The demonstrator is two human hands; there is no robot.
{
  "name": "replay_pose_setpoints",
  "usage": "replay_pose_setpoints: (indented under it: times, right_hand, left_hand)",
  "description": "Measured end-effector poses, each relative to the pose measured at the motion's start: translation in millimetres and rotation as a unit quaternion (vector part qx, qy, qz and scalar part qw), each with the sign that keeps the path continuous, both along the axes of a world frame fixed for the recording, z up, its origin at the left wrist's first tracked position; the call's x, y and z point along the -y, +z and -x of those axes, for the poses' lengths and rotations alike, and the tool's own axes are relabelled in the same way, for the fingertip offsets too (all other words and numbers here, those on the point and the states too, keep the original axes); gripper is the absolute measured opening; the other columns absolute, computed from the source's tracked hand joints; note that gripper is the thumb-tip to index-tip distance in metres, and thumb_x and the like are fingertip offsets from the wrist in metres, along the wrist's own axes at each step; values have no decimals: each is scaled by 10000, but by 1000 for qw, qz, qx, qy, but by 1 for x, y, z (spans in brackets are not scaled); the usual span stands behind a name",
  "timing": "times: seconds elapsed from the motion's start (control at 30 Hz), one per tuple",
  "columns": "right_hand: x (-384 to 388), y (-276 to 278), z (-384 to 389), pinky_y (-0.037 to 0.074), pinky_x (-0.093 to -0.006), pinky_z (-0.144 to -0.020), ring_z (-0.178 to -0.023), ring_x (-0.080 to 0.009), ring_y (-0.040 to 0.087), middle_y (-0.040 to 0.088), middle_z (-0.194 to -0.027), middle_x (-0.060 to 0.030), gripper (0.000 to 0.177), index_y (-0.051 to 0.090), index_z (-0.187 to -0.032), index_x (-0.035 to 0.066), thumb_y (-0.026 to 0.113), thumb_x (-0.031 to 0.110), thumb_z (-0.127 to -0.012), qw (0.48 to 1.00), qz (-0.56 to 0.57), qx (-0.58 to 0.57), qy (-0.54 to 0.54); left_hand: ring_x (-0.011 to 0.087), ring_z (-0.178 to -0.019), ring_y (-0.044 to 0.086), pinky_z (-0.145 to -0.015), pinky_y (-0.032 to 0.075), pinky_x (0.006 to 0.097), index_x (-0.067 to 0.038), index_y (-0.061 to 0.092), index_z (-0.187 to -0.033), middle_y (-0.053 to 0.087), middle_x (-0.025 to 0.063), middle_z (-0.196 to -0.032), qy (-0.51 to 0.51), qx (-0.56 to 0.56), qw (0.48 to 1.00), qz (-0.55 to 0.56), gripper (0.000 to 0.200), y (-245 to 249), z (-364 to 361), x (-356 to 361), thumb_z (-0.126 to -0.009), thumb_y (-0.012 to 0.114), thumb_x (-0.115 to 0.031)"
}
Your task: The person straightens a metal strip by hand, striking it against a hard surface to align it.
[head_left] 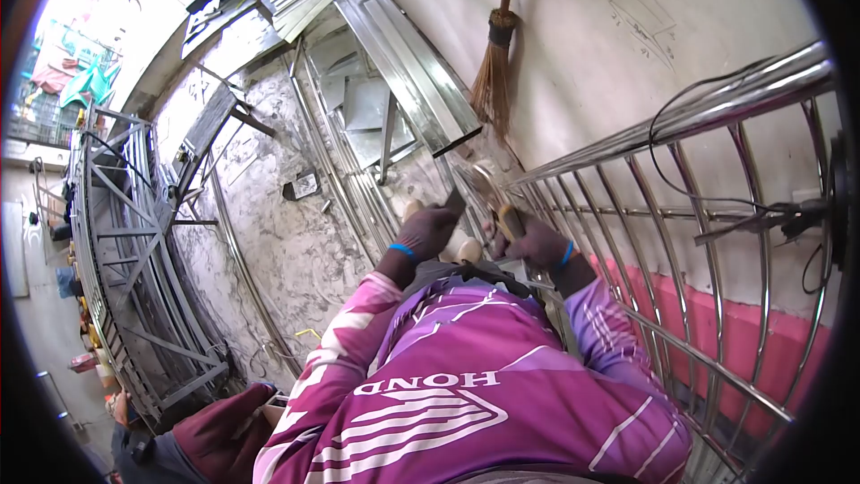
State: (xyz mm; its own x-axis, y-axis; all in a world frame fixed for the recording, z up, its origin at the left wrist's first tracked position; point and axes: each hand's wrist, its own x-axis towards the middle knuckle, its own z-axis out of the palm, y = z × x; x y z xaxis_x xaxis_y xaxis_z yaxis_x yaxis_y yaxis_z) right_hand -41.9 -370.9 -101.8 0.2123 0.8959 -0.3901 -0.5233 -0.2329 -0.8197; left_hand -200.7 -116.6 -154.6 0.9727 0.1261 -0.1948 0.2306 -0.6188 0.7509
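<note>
My left hand (425,234), in a dark glove with a blue cuff band, is closed on a small dark flat piece (455,203) that juts up past the fingers. To its right, my right hand (543,245), gloved the same way, grips a wooden-handled tool (511,222). The tool's far end lies near a shiny curved metal part, and its exact kind is hard to make out. Both hands are in front of my lap, a short distance apart. Light-coloured shoe tips show below and between them.
Shiny metal railing (708,224) runs along my right, with a black cable (658,125) over it. A broom (494,72) leans on the wall. Metal sheets (408,63) and long tubes lie ahead. A steel rack (134,233) stands left, and another person (215,439) is at lower left.
</note>
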Motion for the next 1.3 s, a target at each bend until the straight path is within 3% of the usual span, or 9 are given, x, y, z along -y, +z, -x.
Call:
replay_pose_setpoints:
  times: [0.17,0.4,0.53,0.63,0.73,0.97,1.17,1.23,1.3]
  right_hand:
    - [43,-1,35,572,-319,-828,-910,-173,688,705,-1023,-60,576,632,-1311,-7,739,34,-747,992,99,-10,-76]
    - [35,-46,49,553,-320,-745,-867,-171,675,669,-949,-41,532,671,-1206,-6,828,86,-706,977,146,134,-77]
    - [29,-8,48,557,-386,-872,-993,-275,679,654,-1146,-138,562,697,-1180,10,910,285,-739,930,93,355,-23]
    - [36,14,53,557,-399,-883,-996,-281,678,650,-1162,-143,629,672,-1220,7,936,303,-731,953,174,225,-101]
    - [45,6,55,551,-374,-841,-929,-223,654,649,-1073,-85,625,638,-1246,18,867,205,-695,940,199,262,-87]
    - [47,-17,45,538,-359,-800,-894,-186,619,611,-1006,-47,553,628,-1219,44,754,92,-682,943,222,230,-92]
    - [35,-25,32,513,-343,-745,-822,-164,592,587,-933,-20,554,638,-1235,51,751,79,-694,944,215,247,-40]
    - [34,-27,30,501,-330,-723,-799,-158,589,590,-905,-15,557,638,-1242,30,752,75,-699,946,205,246,-49]
    - [33,-21,22,493,-316,-716,-767,-149,582,576,-864,-4,568,636,-1251,3,755,77,-701,965,138,209,-77]
  left_hand:
    - [392,-1067,706,-934,555,493,-91,721,-1230,711,178,-1104,393,134,906,-82,385,44,2,-76,-930,785,-324]
    - [515,-1446,452,-1213,423,515,10,282,-1639,339,349,-1628,450,-14,890,-75,1297,142,-153,-75,-701,926,-612]
    - [545,-1366,503,-1102,473,533,15,470,-1497,486,431,-1436,441,25,894,-78,1039,98,-145,-61,-775,834,-637]
    - [408,-894,733,-859,575,442,11,768,-964,760,204,-924,395,72,909,110,520,86,-112,-68,-901,754,-505]
    - [370,-717,716,-753,565,407,6,759,-810,735,154,-751,412,47,903,108,435,98,-97,-68,-935,735,-409]
    - [424,-754,642,-687,491,559,-51,668,-791,624,190,-819,337,232,887,-215,249,124,-36,-77,-957,723,-228]
    - [367,-785,700,-683,547,451,-33,693,-883,625,169,-815,234,83,914,-321,150,112,5,-93,-968,705,-156]
    - [224,-742,687,-669,533,386,0,726,-951,663,108,-801,275,36,957,90,199,113,16,-100,-1007,706,-190]
    - [57,-793,576,-681,471,273,42,758,-1114,701,-11,-908,262,81,923,270,309,124,29,-90,-1060,687,-254]
